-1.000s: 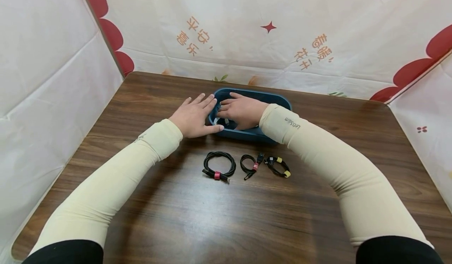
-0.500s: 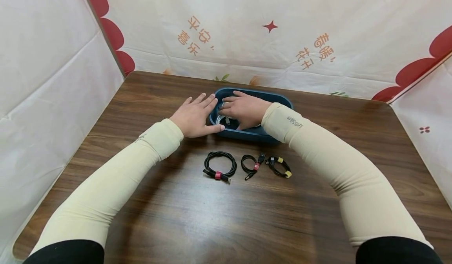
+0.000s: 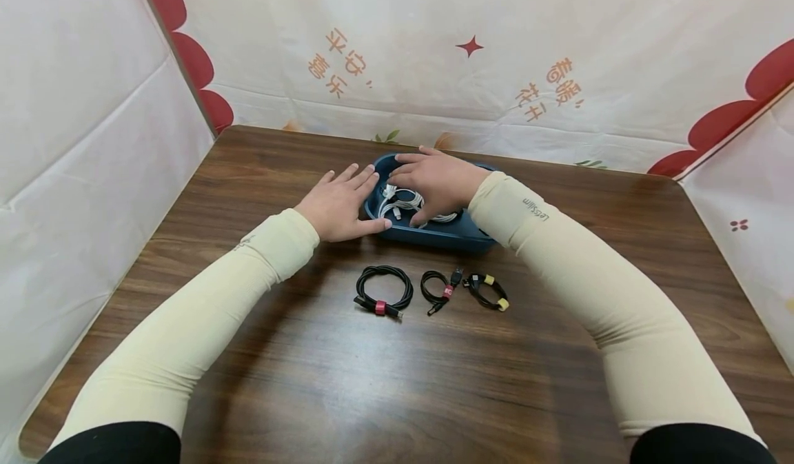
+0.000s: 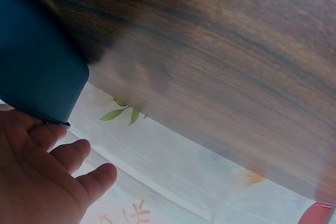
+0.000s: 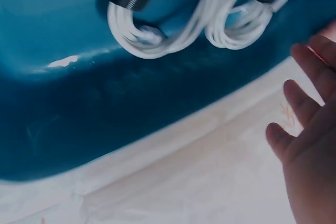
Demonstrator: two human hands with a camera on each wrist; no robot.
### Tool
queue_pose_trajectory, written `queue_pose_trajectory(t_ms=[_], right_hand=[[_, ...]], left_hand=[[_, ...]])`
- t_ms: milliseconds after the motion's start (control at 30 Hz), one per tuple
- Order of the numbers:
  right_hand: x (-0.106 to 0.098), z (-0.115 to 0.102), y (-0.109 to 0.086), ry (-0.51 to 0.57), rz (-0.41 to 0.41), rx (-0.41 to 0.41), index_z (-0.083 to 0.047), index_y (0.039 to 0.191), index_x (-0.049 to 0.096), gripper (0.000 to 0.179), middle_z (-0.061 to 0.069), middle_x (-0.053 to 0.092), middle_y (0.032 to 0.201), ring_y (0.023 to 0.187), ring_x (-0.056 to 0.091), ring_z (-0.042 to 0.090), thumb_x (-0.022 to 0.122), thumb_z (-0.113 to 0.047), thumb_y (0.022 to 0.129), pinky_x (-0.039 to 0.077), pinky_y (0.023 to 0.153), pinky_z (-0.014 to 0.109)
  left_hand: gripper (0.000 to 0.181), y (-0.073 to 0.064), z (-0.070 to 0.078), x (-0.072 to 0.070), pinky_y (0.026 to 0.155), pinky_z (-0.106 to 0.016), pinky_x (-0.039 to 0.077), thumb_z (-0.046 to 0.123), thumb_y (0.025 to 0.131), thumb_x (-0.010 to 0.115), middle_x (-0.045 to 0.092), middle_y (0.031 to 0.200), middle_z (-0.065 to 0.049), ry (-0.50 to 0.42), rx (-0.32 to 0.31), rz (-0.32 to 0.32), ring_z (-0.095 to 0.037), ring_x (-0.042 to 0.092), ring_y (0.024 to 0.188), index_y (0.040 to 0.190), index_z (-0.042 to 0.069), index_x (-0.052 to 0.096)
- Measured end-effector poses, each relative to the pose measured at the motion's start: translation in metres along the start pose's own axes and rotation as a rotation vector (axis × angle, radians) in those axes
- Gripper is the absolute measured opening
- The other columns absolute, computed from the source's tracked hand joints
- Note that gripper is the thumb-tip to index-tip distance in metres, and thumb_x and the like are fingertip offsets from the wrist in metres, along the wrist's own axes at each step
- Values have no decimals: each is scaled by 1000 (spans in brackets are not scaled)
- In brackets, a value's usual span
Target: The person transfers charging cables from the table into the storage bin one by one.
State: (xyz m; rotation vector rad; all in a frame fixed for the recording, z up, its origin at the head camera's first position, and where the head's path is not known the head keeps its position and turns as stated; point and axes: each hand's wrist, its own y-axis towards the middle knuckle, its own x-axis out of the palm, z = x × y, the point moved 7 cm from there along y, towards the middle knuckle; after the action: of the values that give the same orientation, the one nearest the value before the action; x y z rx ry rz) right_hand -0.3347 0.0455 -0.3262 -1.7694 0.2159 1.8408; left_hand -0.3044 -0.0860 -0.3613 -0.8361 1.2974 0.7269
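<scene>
A blue oval bin [image 3: 434, 238] stands toward the back of the table, with coiled white cables [image 5: 231, 30] lying inside. My left hand [image 3: 338, 205] rests on the bin's left end, fingers spread; from the left wrist camera, its fingertips meet the rim. Over the bin my right hand [image 3: 442, 183] hovers with spread fingers and nothing visible in its grasp, covering part of the cables. In front of the bin lie three coiled black cables: a larger one with a red strap [image 3: 380, 307], a small one with a red strap [image 3: 449, 291], and one with yellow ties [image 3: 503, 304].
The brown wood-grain table [image 3: 347, 395] extends on all sides of the bin. A white printed cloth [image 3: 422, 71] hangs behind the back edge, and white panels [image 3: 80, 140] flank the table.
My right hand has risen out of the bin and shifted slightly right. More of the white cables now shows beneath it. The left hand and the black cables have stayed in place.
</scene>
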Motion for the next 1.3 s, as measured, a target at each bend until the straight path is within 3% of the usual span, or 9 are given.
queue_pose_trajectory(t_ms=[267,433,600,733,1000,1300], right_hand=[[-16,2,-18,129,10,123,-12,151,44,86,9,40,155,151,13,30,72,-57,84,6,117,58],[-21,-5,-34,146,89,149,-11,151,44,83,12,38,156,150,11,34,69,-57,87,6,118,57],[-18,-24,-52,120,226,106,-9,144,53,74,13,52,145,146,26,34,67,-56,90,9,116,61],[-9,-42,-64,107,280,65,-9,139,58,68,11,56,139,143,33,32,65,-56,91,11,115,62],[11,-78,-82,101,319,-31,-8,135,61,64,9,60,135,142,35,32,65,-54,92,11,115,63],[32,-110,-83,110,321,-78,-11,137,58,68,4,58,137,145,30,29,65,-58,89,13,115,63]], left_hand=[[106,-1,-1,0,118,-56,11,86,86,25,10,166,-7,-2,-12,0,-31,7,151,160,12,15],[105,-1,0,0,118,-56,12,86,86,26,10,166,-6,0,-16,1,-31,8,151,160,12,15],[105,0,1,1,117,-56,12,86,86,26,11,166,-7,5,-5,7,-31,9,151,160,12,16],[104,0,1,0,117,-56,13,85,87,26,11,165,-7,2,-3,17,-30,9,151,160,12,17],[103,0,0,0,117,-56,14,84,87,27,12,165,-7,1,-3,25,-31,11,151,160,11,19],[104,1,1,1,117,-56,15,85,87,26,11,166,-6,2,-3,27,-31,11,151,160,11,18]])
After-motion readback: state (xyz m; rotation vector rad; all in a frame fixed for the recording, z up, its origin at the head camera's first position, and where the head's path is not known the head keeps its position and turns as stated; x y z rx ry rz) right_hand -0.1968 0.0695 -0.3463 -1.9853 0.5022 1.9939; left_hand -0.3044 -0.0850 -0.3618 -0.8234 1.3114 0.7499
